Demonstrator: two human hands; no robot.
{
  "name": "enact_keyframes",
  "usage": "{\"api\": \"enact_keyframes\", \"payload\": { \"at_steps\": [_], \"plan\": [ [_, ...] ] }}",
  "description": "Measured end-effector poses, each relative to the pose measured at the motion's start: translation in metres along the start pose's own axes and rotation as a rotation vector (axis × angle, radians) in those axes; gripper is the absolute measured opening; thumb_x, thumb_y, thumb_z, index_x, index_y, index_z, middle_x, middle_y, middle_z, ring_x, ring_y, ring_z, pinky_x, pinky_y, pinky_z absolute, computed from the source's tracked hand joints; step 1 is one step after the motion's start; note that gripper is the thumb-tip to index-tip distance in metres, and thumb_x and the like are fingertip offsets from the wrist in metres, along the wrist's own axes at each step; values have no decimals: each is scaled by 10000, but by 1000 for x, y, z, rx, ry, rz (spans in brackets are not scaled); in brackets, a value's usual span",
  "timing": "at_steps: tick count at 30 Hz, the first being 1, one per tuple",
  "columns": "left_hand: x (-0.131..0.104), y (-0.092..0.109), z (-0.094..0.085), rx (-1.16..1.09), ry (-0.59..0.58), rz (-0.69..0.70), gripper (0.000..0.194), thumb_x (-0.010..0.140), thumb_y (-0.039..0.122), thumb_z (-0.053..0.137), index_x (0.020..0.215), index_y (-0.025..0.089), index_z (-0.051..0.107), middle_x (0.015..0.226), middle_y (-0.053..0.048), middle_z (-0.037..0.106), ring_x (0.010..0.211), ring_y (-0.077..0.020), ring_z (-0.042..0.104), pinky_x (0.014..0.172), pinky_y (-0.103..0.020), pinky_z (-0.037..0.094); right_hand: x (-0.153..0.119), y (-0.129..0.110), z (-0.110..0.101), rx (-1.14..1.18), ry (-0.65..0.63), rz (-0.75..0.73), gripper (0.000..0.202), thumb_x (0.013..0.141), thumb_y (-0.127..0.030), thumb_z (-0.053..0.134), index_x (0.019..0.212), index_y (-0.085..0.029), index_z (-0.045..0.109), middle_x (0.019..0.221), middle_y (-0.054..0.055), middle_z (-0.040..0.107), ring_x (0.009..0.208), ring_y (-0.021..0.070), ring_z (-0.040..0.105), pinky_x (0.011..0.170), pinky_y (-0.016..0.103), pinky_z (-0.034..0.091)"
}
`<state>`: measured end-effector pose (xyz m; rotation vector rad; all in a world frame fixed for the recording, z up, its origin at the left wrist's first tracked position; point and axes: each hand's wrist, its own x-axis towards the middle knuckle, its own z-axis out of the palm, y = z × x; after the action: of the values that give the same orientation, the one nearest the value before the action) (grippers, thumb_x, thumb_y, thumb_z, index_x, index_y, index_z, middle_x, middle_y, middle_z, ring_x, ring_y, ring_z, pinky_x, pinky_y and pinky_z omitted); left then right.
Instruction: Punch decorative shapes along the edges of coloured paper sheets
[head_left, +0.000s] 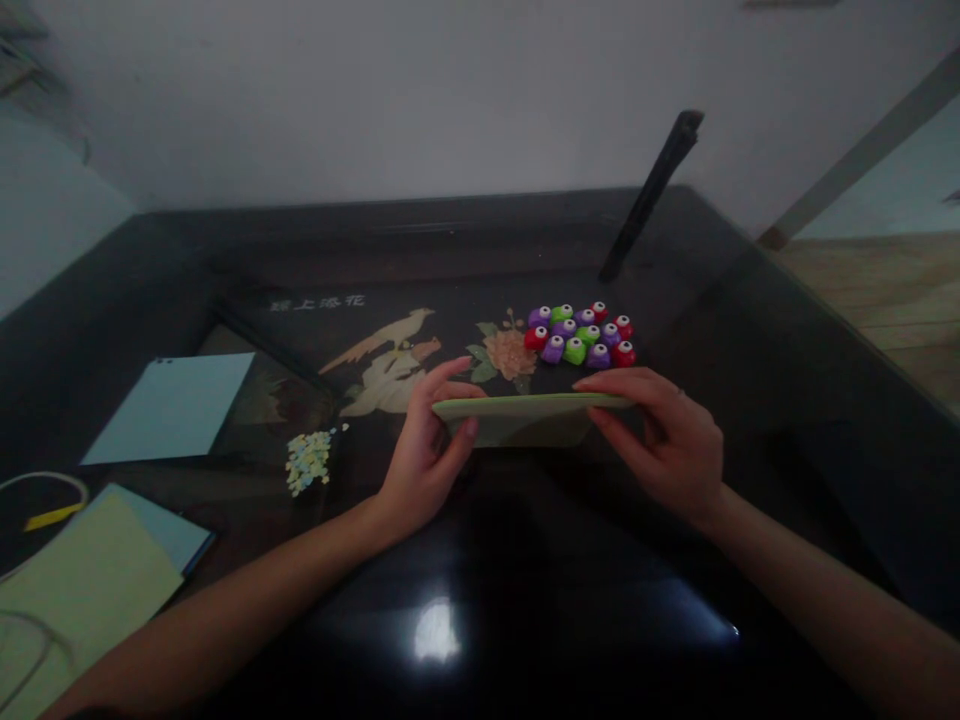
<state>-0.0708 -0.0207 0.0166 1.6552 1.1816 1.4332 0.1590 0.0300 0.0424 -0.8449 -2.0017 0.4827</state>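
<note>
The left hand (426, 450) and the right hand (664, 435) grip a sheet of green paper (529, 420) at its two ends, the thumbs on the near side; the sheet lies at the centre of the frame, seen nearly edge-on, above the dark, glossy table (480, 640). Beyond it, just right of centre, is a cluster of red, green and purple pieces (575, 337), each bearing an eye-like dot. To their left, the tabletop shows a pale bird (386, 340) and a pink flower (510, 355). Small pale-coloured bits (307, 460) form a pile left of the left hand. A light-blue sheet (176, 405) occupies the left of the frame; yellow-green paper (94, 570) overlaps further blue paper (169, 525) at the lower left. A dark rod-like object (652, 195) slants at the upper right.
</note>
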Motion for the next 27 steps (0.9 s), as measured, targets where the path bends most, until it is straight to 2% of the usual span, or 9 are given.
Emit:
{"api": "enact_keyframes", "payload": {
  "at_steps": [4,8,11,13,16,19,23,27],
  "plan": [
    [-4,-6,3,-27,2,-71,439,895,228,528,1313,239,395,1104,-77,547,1026,-188,551,927,-354,467,-2,1,0,0,6,-28,383,817,-109,586,1125,-333,618,1028,10,702,921,224,662,802,404,539],
    [-7,-12,5,-13,13,-72,400,898,234,527,1287,239,431,1245,-89,502,1137,-198,504,1010,-374,412,-2,1,0,50,14,-34,458,809,-81,600,1181,-349,583,1058,3,688,959,214,649,846,389,524],
    [-8,-16,7,-17,33,-83,379,894,252,529,1264,231,451,1265,-97,499,1153,-210,498,1003,-383,420,-3,4,6,240,22,104,642,808,-123,631,1353,-365,394,1054,13,671,988,206,639,883,384,518],
    [-9,-18,8,-33,40,-105,369,890,265,534,1250,231,459,1219,-93,519,1103,-200,522,963,-361,448,-5,9,13,397,-32,246,692,804,-192,651,1390,-352,321,1037,23,657,976,206,641,872,375,529],
    [-10,-18,9,-51,42,-139,349,890,276,530,1230,226,464,1155,-82,532,1039,-183,539,918,-322,465,-10,16,24,510,-134,422,615,779,-288,680,1329,-318,407,1023,24,639,919,197,648,821,346,550],
    [-11,-16,10,-56,33,-145,330,896,272,517,1216,215,460,1165,-80,528,1060,-178,529,934,-309,445,-13,18,31,540,-149,506,472,786,-328,668,1229,-278,511,1047,31,634,897,188,641,797,333,549],
    [-13,-16,12,-41,14,-137,298,907,266,492,1197,208,453,1162,-79,539,1085,-180,518,945,-311,429,-14,13,32,550,-127,519,295,790,-323,666,1061,-223,607,1067,50,639,962,204,623,857,354,519],
    [-14,-18,12,9,26,-149,283,905,280,481,1176,205,451,1137,-75,546,1088,-188,518,962,-331,422,-13,11,31,539,-147,497,217,796,-295,653,996,-216,631,1004,40,648,947,207,629,860,368,516]
  ]
}}
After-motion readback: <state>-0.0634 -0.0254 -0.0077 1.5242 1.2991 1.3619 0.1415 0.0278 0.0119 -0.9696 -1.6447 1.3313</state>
